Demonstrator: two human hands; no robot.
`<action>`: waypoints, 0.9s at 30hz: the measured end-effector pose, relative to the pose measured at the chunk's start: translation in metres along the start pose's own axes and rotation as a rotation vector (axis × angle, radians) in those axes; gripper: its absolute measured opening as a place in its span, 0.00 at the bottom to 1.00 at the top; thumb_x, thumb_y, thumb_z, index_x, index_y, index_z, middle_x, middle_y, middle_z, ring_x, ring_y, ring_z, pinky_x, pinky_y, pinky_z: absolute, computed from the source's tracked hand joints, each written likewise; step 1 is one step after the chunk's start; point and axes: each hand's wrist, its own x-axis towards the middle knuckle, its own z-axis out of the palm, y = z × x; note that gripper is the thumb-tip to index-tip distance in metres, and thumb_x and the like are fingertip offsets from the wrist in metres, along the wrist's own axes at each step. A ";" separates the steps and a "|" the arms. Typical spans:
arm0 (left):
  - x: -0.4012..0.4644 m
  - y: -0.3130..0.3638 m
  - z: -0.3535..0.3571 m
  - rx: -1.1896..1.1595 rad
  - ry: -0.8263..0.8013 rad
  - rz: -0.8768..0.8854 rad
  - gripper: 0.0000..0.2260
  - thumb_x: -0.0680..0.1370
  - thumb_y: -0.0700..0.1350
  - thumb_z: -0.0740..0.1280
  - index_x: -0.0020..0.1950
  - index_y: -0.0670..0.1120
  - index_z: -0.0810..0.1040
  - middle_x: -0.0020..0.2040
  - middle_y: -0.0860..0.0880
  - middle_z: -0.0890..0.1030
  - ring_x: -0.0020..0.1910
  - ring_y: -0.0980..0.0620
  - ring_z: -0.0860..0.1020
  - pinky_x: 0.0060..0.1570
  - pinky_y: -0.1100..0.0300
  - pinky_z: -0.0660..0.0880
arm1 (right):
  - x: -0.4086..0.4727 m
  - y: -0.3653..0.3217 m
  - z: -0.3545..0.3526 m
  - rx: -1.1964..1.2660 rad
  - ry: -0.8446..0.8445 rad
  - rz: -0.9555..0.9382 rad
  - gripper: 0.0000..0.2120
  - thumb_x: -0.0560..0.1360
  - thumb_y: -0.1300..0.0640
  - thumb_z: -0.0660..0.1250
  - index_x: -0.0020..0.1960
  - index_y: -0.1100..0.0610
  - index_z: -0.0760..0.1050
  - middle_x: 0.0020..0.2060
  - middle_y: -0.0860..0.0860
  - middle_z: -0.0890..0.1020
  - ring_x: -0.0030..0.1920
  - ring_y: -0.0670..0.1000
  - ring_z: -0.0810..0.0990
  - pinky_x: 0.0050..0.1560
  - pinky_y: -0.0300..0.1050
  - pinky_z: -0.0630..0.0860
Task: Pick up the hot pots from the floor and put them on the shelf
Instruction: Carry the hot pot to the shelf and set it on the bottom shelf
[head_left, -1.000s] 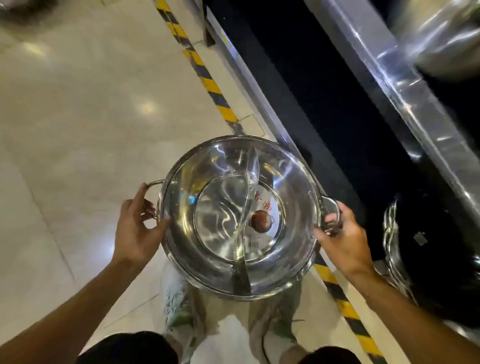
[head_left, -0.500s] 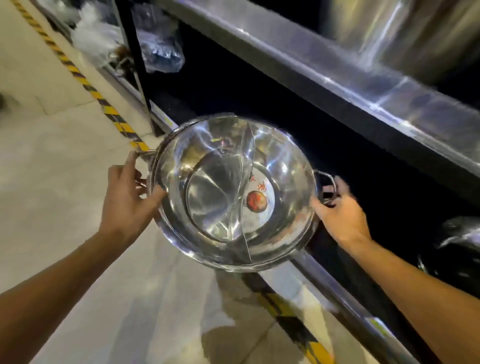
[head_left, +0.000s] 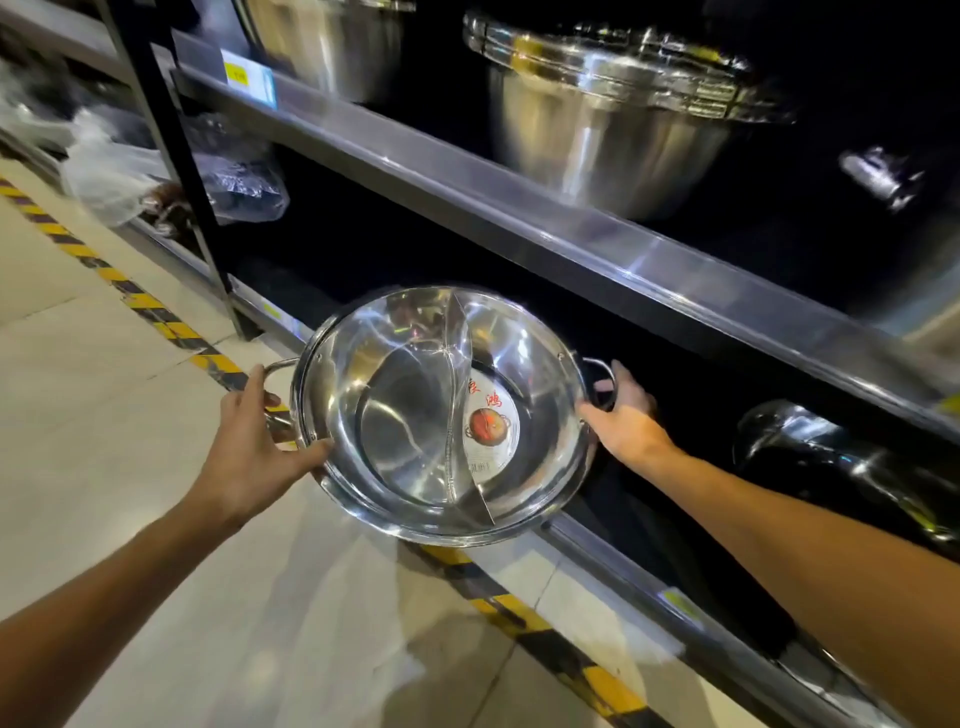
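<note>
A shiny steel hot pot (head_left: 415, 415) with a curved divider and a round red label inside hangs in the air, tilted toward me, in front of the dark lower bay of the metal shelf (head_left: 519, 218). My left hand (head_left: 254, 441) grips its left loop handle and rim. My right hand (head_left: 623, 415) holds the right loop handle, which reaches into the bay's opening. The pot's far rim is at the shelf's lower front rail (head_left: 623, 566).
Large steel pots (head_left: 613, 119) stand on the upper shelf board. Another steel pot (head_left: 831, 462) lies in the lower bay at right. Plastic-wrapped goods (head_left: 156, 171) sit at left past a black upright post (head_left: 171, 156). Yellow-black tape (head_left: 171, 327) runs along the tiled floor.
The pot has risen from floor level over my feet and moved forward toward the shelf's lower bay. Both hands have kept their hold on the handles. My view has tilted up to the shelves.
</note>
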 end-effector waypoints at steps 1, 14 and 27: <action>0.002 0.001 0.003 -0.001 -0.001 0.004 0.40 0.67 0.45 0.80 0.73 0.51 0.62 0.59 0.45 0.68 0.45 0.48 0.81 0.50 0.49 0.80 | -0.001 0.001 -0.002 0.014 0.024 0.001 0.40 0.73 0.59 0.74 0.78 0.59 0.57 0.61 0.53 0.78 0.56 0.51 0.76 0.54 0.42 0.73; 0.024 0.020 0.062 -0.334 0.105 -0.096 0.37 0.74 0.43 0.74 0.77 0.56 0.59 0.56 0.50 0.76 0.36 0.73 0.79 0.35 0.69 0.73 | -0.048 0.019 -0.009 0.359 -0.263 0.192 0.64 0.64 0.64 0.80 0.80 0.49 0.35 0.72 0.52 0.72 0.71 0.53 0.70 0.73 0.53 0.65; 0.060 0.043 0.104 -0.517 -0.275 -0.118 0.50 0.74 0.33 0.72 0.80 0.55 0.39 0.62 0.60 0.73 0.56 0.62 0.78 0.57 0.57 0.75 | -0.055 0.047 -0.028 0.224 -0.176 0.154 0.18 0.64 0.49 0.82 0.50 0.38 0.80 0.42 0.38 0.86 0.50 0.41 0.84 0.52 0.36 0.78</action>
